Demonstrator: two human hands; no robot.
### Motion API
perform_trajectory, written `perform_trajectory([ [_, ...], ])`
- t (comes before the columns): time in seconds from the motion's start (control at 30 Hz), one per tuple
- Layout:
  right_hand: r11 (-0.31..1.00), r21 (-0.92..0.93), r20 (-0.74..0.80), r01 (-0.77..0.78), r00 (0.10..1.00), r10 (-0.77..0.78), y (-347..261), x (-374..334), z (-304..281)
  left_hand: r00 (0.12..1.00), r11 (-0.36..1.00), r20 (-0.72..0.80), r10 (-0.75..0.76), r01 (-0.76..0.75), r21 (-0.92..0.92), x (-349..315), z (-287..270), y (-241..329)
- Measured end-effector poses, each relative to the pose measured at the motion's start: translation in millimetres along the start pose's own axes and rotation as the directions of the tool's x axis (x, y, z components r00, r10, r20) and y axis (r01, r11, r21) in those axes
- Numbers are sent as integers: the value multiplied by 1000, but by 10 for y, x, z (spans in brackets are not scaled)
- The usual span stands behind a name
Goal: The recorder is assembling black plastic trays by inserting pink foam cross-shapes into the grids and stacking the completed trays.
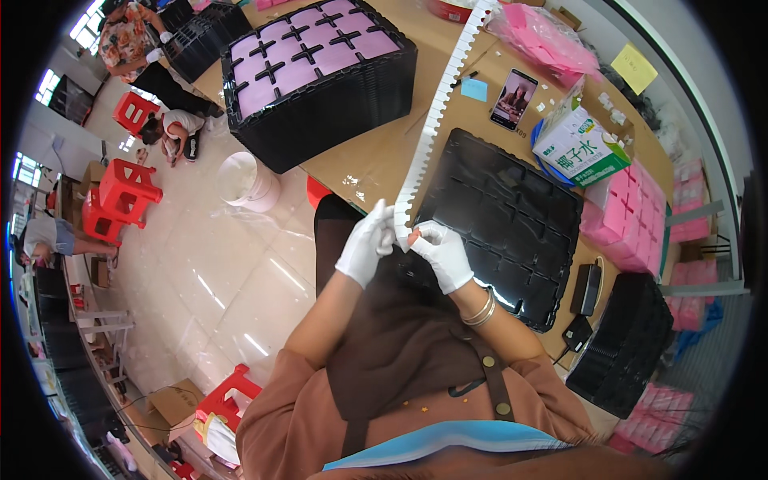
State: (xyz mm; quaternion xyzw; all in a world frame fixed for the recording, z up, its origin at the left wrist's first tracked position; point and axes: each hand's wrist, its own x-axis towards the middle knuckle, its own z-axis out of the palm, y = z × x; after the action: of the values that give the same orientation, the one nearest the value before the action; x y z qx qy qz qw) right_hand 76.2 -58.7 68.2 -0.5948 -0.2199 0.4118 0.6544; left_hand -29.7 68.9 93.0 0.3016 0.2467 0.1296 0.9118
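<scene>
A long white strip [438,108] with a notched, tooth-like edge runs from the far edge of the table down to my hands. My right hand [442,254], in a white glove with a bare fingertip showing, pinches the strip's near end. My left hand [366,246], also gloved in white, is at the left edge of that end, its fingers curled against the strip. Just right of the strip lies a flat black plastic tray [504,224] with a grid of compartments.
Stacked black trays with pink inserts [324,76] stand at the far left of the table [360,172]. A phone [514,99], blue note [474,89], carton [582,144] and pink stacks [628,210] lie right. Left are a white bucket [248,182], red stools [128,192] and other people.
</scene>
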Motion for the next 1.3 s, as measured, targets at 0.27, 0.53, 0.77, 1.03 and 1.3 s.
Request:
perform_trajectory([
  [0.27,740,-520,-74,428,840,-538,-282,-77,59,934,985,-317,163,-136,104,262,30,-272],
  [0.53,760,-571,68,309,941,-331,-569,884,-807,868,956,-407,285,-287,58,311,-210,-171],
  [0.77,146,-989,-70,-30,959,-274,-427,1633,-1295,917,959,-281,282,-267,92,261,-264,4],
  [1.03,202,-979,-95,-21,925,-368,-437,1581,-1231,950,971,-208,234,-238,4,230,-257,59],
  [1.3,395,-816,-362,422,158,-919,-1844,1137,-1751,848,857,-311,430,-275,437,75,-164,176],
])
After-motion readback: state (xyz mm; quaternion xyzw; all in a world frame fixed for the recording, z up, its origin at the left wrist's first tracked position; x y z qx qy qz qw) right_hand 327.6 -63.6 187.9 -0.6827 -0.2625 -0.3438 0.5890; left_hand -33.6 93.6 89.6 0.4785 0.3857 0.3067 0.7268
